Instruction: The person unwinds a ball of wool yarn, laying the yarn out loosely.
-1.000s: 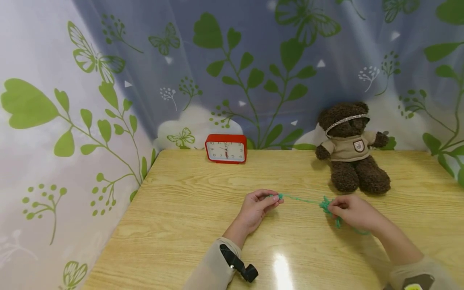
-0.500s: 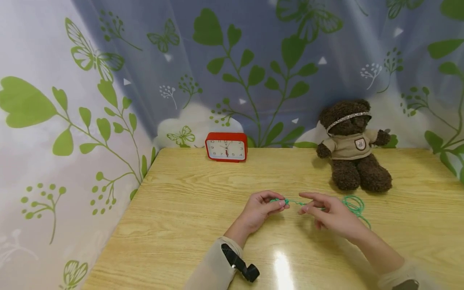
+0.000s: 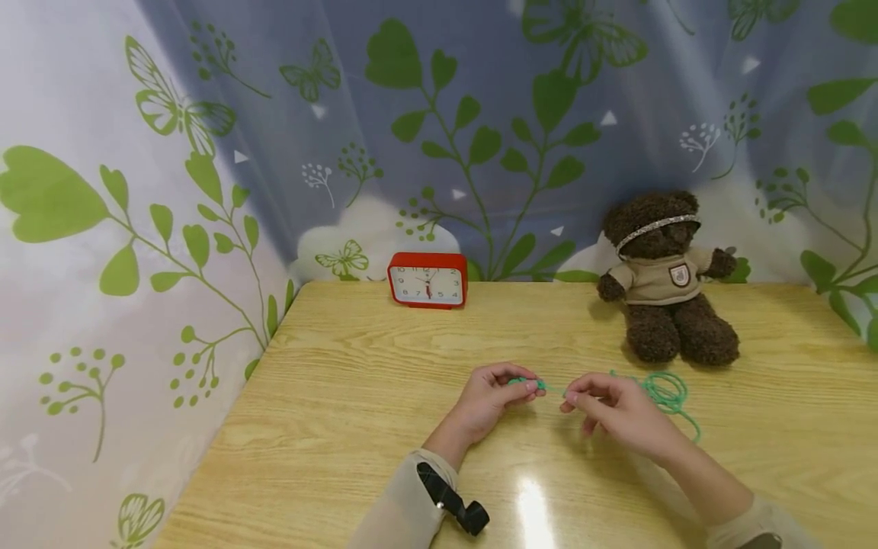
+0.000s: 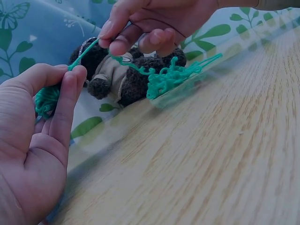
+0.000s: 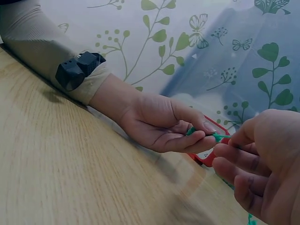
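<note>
Between thumb and fingers, my left hand (image 3: 483,400) pinches a small wad of green yarn (image 4: 47,101), partly hidden by the fingers. A short taut strand (image 4: 86,54) runs from it to my right hand (image 3: 620,408), whose thumb and index finger pinch it a little to the right. The right hand's other fingers are loosely bent. From there the strand trails on to a loose, looped pile of yarn (image 3: 665,393) on the table behind and right of that hand. In the left wrist view this pile (image 4: 171,77) appears tangled and curly.
On the wooden table (image 3: 329,427), a red alarm clock (image 3: 427,280) stands at the back, left of centre. A brown teddy bear (image 3: 661,282) in a beige shirt sits at the back right, just beyond the yarn pile. A leaf-patterned curtain (image 3: 274,152) borders the table.
My right hand has released the yarn clump, moved left and pinched the strand close to my left hand. The clump now lies on the table. My left hand has barely moved, still pinching its wad.
</note>
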